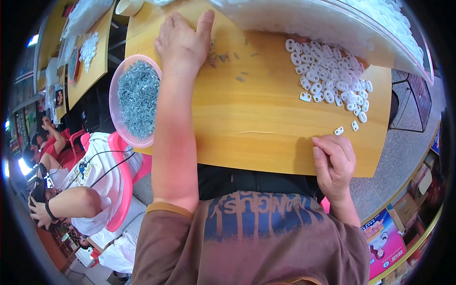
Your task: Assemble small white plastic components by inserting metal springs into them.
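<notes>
left hand (185, 40): thumb spread, beside small metal parts (222, 57) | right hand (336, 161): loosely curled, near white pieces (327, 71)

The oval pieces (332, 76) are white, metal bits (138, 99) silver-grey.

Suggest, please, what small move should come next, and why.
I would probably have the left hand gather the loose metal pieces toward the pink bowl: they lie scattered on the table just beside that hand, while many similar-looking pieces are heaped in the bowl.
</notes>
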`<state>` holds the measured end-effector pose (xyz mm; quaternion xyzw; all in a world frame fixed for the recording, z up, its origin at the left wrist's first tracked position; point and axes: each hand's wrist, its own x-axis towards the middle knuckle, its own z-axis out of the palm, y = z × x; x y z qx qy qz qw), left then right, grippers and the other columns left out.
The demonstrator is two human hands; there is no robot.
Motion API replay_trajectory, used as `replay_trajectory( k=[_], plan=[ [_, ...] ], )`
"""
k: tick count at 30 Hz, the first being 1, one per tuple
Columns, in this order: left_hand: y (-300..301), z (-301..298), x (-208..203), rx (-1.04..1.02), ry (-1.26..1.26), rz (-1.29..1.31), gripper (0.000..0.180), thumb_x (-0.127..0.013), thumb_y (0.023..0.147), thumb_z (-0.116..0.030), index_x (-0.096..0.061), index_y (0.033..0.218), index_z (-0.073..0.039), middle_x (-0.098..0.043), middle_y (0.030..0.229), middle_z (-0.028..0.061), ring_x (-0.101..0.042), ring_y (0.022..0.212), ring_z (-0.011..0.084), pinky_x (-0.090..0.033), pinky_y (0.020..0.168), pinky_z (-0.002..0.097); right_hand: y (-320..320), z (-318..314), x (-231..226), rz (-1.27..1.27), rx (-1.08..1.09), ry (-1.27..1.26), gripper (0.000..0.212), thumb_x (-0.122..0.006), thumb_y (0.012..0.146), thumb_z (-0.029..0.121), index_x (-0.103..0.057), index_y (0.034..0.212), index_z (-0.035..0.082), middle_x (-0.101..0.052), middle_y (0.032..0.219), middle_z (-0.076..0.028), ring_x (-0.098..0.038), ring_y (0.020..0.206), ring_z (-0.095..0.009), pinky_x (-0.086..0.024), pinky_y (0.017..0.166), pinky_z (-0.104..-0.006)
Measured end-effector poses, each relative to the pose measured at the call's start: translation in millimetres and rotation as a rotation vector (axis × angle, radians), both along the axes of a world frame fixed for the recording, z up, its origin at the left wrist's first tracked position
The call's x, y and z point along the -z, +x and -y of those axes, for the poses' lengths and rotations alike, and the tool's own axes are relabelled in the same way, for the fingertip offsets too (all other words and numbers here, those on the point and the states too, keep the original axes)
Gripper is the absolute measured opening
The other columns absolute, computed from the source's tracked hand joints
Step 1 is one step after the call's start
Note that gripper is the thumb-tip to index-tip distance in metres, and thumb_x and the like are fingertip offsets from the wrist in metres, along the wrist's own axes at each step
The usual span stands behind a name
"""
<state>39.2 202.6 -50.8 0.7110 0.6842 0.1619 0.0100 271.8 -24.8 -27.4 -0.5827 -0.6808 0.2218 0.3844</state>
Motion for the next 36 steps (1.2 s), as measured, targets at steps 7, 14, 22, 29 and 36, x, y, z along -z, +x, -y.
replay_trajectory(
  k=[7,14,22,29,36],
  plan=[
    [7.0,30.0,-4.4,0.25,0.007,0.019,0.068,-0.046,0.08,-0.045,-0.04,0.11,0.015,-0.039,0.119,0.0271,-0.036,0.11,0.0375,-0.026,0.094,0.0409,1.8,0.1,0.3,-0.021,0.001,-0.01,0.013,-0.058,0.07,-0.003,-0.057,0.082,0.0,-0.056,0.074,-0.011,-0.052,0.065,-0.022,-0.041,0.059,-0.0296],
    [14.7,76.0,-14.6,0.351,-0.062,0.101,0.066,-0.049,0.079,-0.042,-0.038,0.114,0.012,-0.037,0.121,0.027,-0.032,0.115,0.0382,-0.025,0.096,0.0404,3.5,0.9,2.3,-0.008,0.014,-0.018,0.013,-0.058,0.069,-0.003,-0.057,0.081,0.0,-0.056,0.074,-0.011,-0.053,0.065,-0.023,-0.041,0.059,-0.0295],
    [41.9,99.0,-21.1,0.624,-0.034,-0.023,0.062,-0.049,0.077,-0.045,-0.039,0.119,-0.001,-0.036,0.125,0.0177,-0.03,0.119,0.0322,-0.021,0.097,0.0455,2.7,0.5,1.8,-0.001,0.013,0.002,0.013,-0.059,0.069,-0.002,-0.058,0.082,0.001,-0.057,0.074,-0.01,-0.054,0.066,-0.022,-0.04,0.06,-0.0296],
    [61.6,94.0,-16.4,0.747,-0.011,-0.09,0.063,-0.048,0.076,-0.047,-0.04,0.119,-0.001,-0.038,0.123,0.0148,-0.031,0.119,0.0283,-0.022,0.097,0.0439,2.9,2.1,0.5,-0.011,0.01,0.002,0.014,-0.059,0.069,-0.001,-0.058,0.082,0.001,-0.057,0.074,-0.01,-0.053,0.067,-0.022,-0.04,0.061,-0.0295],
    [41.4,107.3,-19.7,0.679,-0.087,-0.098,0.064,-0.05,0.076,-0.045,-0.038,0.12,0.0,-0.037,0.126,0.015,-0.03,0.119,0.0295,-0.021,0.097,0.0443,4.7,2.1,3.8,-0.018,0.002,0.008,0.014,-0.059,0.069,-0.002,-0.057,0.083,0.001,-0.056,0.074,-0.01,-0.053,0.066,-0.022,-0.04,0.06,-0.0294]
  ],
)
